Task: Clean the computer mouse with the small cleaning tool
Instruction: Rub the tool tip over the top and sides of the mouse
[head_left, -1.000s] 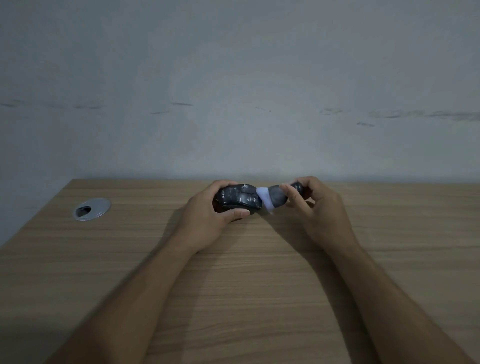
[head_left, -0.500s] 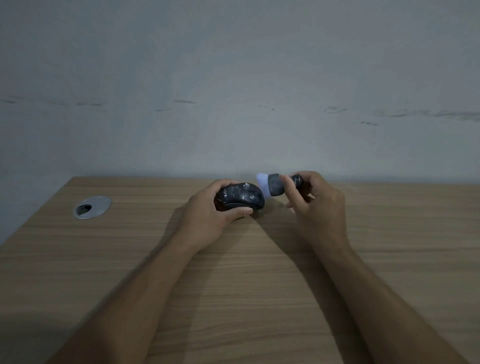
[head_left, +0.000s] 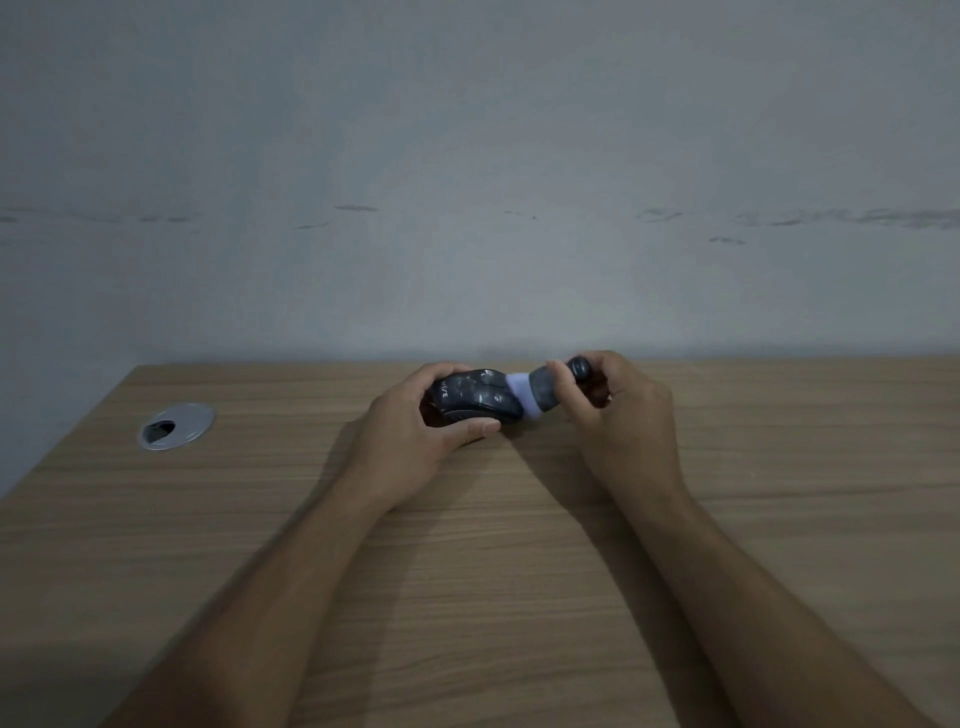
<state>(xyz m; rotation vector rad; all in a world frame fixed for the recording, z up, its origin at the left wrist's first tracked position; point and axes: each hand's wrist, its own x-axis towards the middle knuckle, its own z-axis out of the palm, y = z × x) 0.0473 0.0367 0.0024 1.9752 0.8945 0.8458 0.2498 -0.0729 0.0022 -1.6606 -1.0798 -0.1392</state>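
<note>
A dark glossy computer mouse rests on the wooden desk near its far edge. My left hand grips the mouse from the left, thumb along its near side. My right hand pinches a small cleaning tool with a dark grey body and a white brush tip. The white tip touches the right end of the mouse. The tool's rear end sticks out above my right fingers.
A round silver cable grommet sits in the desk at the left. A pale grey wall rises straight behind the desk's far edge. The desk's left edge runs diagonally toward me.
Half a second ago the brush tip was lifted above the mouse's right end. My right hand has brought it back down against the mouse. The left hand has kept its hold.
</note>
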